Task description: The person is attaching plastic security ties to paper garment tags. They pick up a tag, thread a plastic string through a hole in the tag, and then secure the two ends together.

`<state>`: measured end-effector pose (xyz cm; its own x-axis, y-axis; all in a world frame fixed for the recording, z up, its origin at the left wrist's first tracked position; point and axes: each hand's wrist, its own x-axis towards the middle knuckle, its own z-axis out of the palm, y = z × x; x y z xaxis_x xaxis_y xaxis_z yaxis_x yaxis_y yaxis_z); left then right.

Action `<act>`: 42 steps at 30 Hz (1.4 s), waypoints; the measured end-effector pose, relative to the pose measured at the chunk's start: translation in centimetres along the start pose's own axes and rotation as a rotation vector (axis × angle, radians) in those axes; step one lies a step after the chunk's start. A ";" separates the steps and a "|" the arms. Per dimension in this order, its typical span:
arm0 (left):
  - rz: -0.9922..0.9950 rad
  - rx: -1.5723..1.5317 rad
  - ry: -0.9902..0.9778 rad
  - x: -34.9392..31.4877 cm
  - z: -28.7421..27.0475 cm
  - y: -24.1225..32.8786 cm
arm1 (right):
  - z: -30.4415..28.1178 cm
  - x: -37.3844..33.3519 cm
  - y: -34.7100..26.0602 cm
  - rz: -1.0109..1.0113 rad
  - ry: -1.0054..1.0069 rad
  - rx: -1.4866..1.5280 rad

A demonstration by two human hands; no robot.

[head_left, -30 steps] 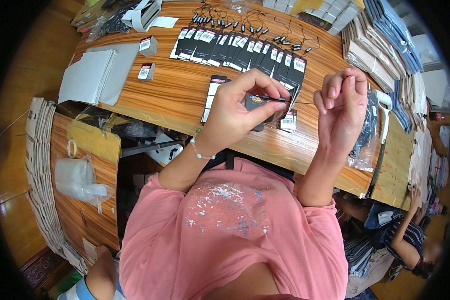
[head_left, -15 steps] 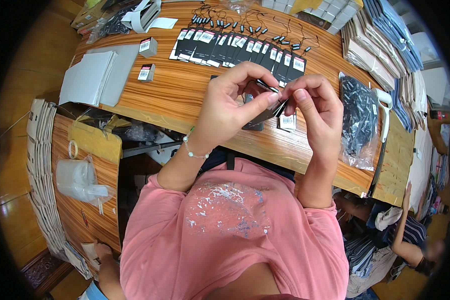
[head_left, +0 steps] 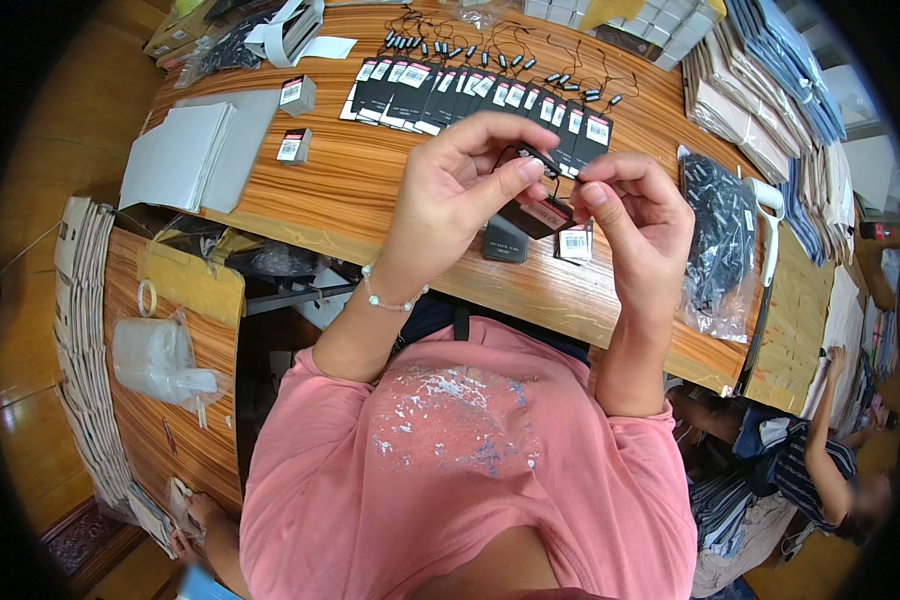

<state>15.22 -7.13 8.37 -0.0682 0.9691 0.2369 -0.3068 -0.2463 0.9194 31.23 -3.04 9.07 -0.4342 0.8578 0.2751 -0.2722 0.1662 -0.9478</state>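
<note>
Over the table's front part, my left hand (head_left: 455, 185) pinches the black string and small seal of a hang tag. The dark hang tag (head_left: 538, 216) dangles below the fingers, tilted. Close beside it, my right hand (head_left: 635, 215) is closed, thumb and forefinger pinched at the thin string (head_left: 567, 176); the exact grip is hard to make out. Beneath my hands lie a stack of black tags (head_left: 505, 242) and a small stack of white barcode stickers (head_left: 575, 243). Beyond them, a row of strung black tags (head_left: 415, 93) is fanned out, partly hidden by my left hand.
Two small sticker stacks (head_left: 292, 146) stand left. White sheets (head_left: 175, 155) lie at the left edge. To the right are a plastic bag of black strings (head_left: 718, 240), a white tool (head_left: 770, 230) and folded garments (head_left: 745, 85). Other people work at lower left and right.
The hang tag now hangs lower and turned, its face showing beneath my fingers. My right hand has shifted slightly right, and my left hand slightly left. The black tag stack shows more.
</note>
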 end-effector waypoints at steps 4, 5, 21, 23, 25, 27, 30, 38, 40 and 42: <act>0.001 -0.050 0.045 0.0 0.1 0.0 | 0.4 0.1 -0.2 0.029 -0.018 0.003; -0.003 -0.042 0.046 0.0 0.0 -0.1 | 0.5 0.1 -0.2 0.031 -0.018 0.021; -0.011 0.009 0.009 0.2 -0.2 0.1 | 0.4 0.2 0.0 -0.039 0.018 -0.110; -0.040 0.031 -0.015 0.3 -0.4 0.5 | 0.4 0.3 0.0 -0.049 0.004 -0.121; -0.042 0.069 -0.011 0.3 -0.3 0.7 | 0.3 0.2 0.1 -0.052 0.008 -0.127; -0.045 0.090 -0.013 0.4 -0.3 0.8 | 0.4 0.1 0.2 -0.058 0.007 -0.137; -0.051 0.085 -0.026 0.4 -0.5 0.7 | 0.4 0.0 0.4 -0.081 0.008 -0.153; -0.082 0.059 -0.053 0.3 -0.5 0.4 | 0.1 0.0 0.5 -0.005 -0.065 -0.034; -0.111 0.016 -0.083 0.4 -0.8 0.6 | -0.2 0.1 -0.2 0.054 -0.102 0.097; -0.128 -0.027 -0.102 0.4 -0.9 0.7 | -0.4 0.2 -0.2 0.004 -0.117 0.098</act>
<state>14.09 -6.87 8.79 0.0690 0.9863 0.1500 -0.3321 -0.1191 0.9357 31.56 -2.66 9.30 -0.5310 0.7950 0.2932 -0.3502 0.1093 -0.9303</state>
